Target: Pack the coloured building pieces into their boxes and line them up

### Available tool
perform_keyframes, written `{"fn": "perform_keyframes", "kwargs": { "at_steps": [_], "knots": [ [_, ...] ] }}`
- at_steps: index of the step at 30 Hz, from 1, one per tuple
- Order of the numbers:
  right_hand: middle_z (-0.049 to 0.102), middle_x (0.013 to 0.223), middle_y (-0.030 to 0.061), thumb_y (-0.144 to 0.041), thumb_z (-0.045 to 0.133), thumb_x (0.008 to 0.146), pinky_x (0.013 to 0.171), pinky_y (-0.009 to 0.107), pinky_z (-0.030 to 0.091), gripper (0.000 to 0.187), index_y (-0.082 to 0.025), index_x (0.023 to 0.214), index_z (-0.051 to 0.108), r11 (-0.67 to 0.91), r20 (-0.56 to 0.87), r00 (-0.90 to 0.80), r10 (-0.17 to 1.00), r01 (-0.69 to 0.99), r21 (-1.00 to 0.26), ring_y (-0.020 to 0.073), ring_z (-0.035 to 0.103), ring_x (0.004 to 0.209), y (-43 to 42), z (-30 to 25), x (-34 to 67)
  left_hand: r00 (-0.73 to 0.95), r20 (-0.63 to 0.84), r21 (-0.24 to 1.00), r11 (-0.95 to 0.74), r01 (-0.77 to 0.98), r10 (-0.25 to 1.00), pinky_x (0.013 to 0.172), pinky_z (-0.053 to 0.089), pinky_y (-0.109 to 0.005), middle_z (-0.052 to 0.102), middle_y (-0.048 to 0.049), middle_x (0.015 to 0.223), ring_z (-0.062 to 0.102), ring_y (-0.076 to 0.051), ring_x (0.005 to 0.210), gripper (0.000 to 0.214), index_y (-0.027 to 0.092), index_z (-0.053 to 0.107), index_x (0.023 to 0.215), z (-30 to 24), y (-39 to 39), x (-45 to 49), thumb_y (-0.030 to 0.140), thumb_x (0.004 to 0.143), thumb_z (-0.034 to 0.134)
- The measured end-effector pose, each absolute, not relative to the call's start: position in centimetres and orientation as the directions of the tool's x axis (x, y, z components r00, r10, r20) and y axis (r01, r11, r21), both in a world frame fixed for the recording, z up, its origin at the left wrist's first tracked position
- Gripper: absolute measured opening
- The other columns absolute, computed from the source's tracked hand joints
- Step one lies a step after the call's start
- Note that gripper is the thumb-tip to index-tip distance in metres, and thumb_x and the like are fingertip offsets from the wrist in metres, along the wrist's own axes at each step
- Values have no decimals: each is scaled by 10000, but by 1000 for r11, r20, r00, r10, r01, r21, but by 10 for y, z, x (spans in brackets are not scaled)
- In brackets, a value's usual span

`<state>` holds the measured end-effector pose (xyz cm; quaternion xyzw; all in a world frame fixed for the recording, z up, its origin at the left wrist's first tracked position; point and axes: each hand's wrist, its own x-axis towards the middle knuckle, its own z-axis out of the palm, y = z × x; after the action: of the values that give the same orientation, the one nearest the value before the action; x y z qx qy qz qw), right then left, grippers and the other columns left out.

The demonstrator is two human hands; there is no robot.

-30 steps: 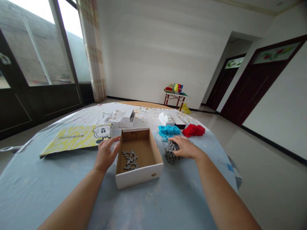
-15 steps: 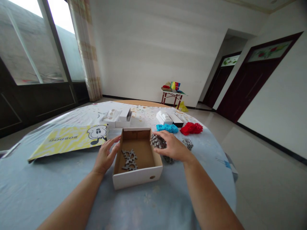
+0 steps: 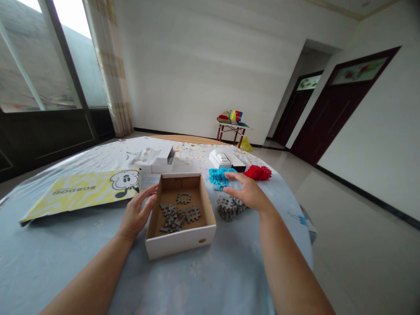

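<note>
A white cardboard box (image 3: 180, 243) with a brown inside stands in front of me. Several grey interlocking toy pieces (image 3: 173, 217) lie loose in it, and a single square-framed one is farther back. My left hand (image 3: 138, 212) rests along the box's left wall, fingers spread. To the right of the box, my right hand (image 3: 247, 190) hovers with thumb and fingers apart and nothing between them. Below it sits a heap of grey pieces (image 3: 228, 208), partly covered by the hand. Its fingertips overlap a pile of blue pieces (image 3: 219, 176) just behind; whether they touch is unclear.
A pile of red pieces (image 3: 258, 172) lies right of the blue ones. Behind are white cartons (image 3: 164, 159) and another white box (image 3: 220, 158). The yellow BOBDOG box lid (image 3: 82, 190) lies to the left. A patterned cloth (image 3: 183, 288) covers the round table.
The grey clump has left my right hand, and more grey pieces now lie in the box. That hand has moved right, off the box's edge, and opened. The left hand stays at the box.
</note>
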<state>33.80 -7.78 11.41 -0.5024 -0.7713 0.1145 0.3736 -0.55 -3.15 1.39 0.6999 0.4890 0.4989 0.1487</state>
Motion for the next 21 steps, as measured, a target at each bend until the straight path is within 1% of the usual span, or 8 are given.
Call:
{"fn": "perform_keyframes", "kwargs": {
  "at_steps": [2,5,7,10,13,15,17,21],
  "knots": [
    [598,1188,81,-409,670,723,976,406,389,560,-222,1230,523,424,412,-205,888,712,-560,234,541,1110,-75,113,349,17,550,702,-474,532,835,924,425,-350,646,-73,1117,580,-226,1041,481,187,571,1192,14,-31,-5,472,828,440],
    [566,1235,96,-439,725,640,1000,439,341,679,-215,1246,518,364,255,-270,928,796,-483,278,489,1168,-71,108,356,10,547,703,-467,536,837,922,426,-355,647,-75,1116,579,-233,1042,486,190,574,1190,13,-30,-6,482,824,440],
    [517,1294,105,-456,750,587,1031,480,271,749,-233,1261,510,329,143,-296,944,856,-399,314,403,1242,-69,104,355,9,543,705,-462,538,839,919,428,-358,646,-76,1120,577,-237,1047,491,189,577,1185,12,-30,-6,490,823,437],
    [443,1361,106,-462,765,537,1072,514,127,849,-262,1305,461,296,9,-307,952,908,-298,331,256,1328,-66,96,346,16,537,707,-460,537,844,921,429,-357,637,-77,1143,570,-241,1064,498,184,577,1184,11,-29,-8,496,823,432],
    [424,1379,98,-449,772,502,1081,531,17,917,-271,1331,421,283,-88,-310,947,930,-233,333,193,1349,-62,88,339,23,531,707,-458,539,847,935,419,-354,627,-76,1163,561,-238,1080,497,182,567,1194,10,-29,-9,489,827,432],
    [432,1374,95,-431,770,499,1074,547,-21,921,-274,1334,415,281,-114,-307,945,939,-196,340,184,1349,-59,83,337,21,528,709,-455,539,849,938,417,-356,627,-75,1163,561,-236,1079,492,184,565,1195,10,-29,-9,484,829,430],
    [467,1340,94,-413,762,511,1069,553,-30,895,-275,1328,424,283,-121,-306,944,943,-175,344,202,1339,-57,79,337,21,527,711,-454,537,850,935,419,-360,629,-76,1159,561,-237,1077,487,186,565,1193,10,-29,-8,481,831,424],
    [536,1228,108,-401,761,514,1071,541,20,845,-266,1296,469,285,-105,-304,947,944,-164,327,352,1250,-58,76,336,22,532,709,-460,535,846,929,423,-369,632,-81,1151,564,-241,1070,483,185,566,1193,11,-29,-7,472,831,426]
  ]
}}
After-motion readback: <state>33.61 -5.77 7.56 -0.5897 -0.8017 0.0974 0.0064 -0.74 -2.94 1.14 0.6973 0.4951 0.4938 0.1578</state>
